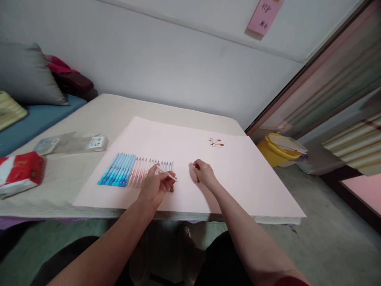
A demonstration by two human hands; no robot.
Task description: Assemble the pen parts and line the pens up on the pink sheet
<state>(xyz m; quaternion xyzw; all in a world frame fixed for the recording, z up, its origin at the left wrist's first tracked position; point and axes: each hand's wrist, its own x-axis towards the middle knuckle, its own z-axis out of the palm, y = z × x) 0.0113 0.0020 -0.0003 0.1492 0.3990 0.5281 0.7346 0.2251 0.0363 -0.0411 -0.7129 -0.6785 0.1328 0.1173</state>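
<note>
Pink paper sheet point(238, 174) spread over the desk point(119, 109), seen from the near edge. Gripping a pale pen point(170, 175) w/ L hand point(154, 186): thumb + fingertips closed round the shaft, one end poking out to the right, lifted just off the sheet. Right behind that hand, a row of pens point(125, 171) laid side by side on the sheet: blue at left, then pinkish, then clear. Held pen crossing in front of the row's right end, w/ the hand covering some near tips. R hand point(204, 174) near, to the right of the pen, not touching it, bare strip of sheet btw the two. Knuckles up, fingers curled, resting on the sheet; something small + red at the fingertips, can't tell if pinched. Farther back right, a few small bits point(216, 142) on the sheet, well apart from both hands. Off the sheet at left: clear plastic bag point(71, 143), red tissue pack point(19, 171).
</note>
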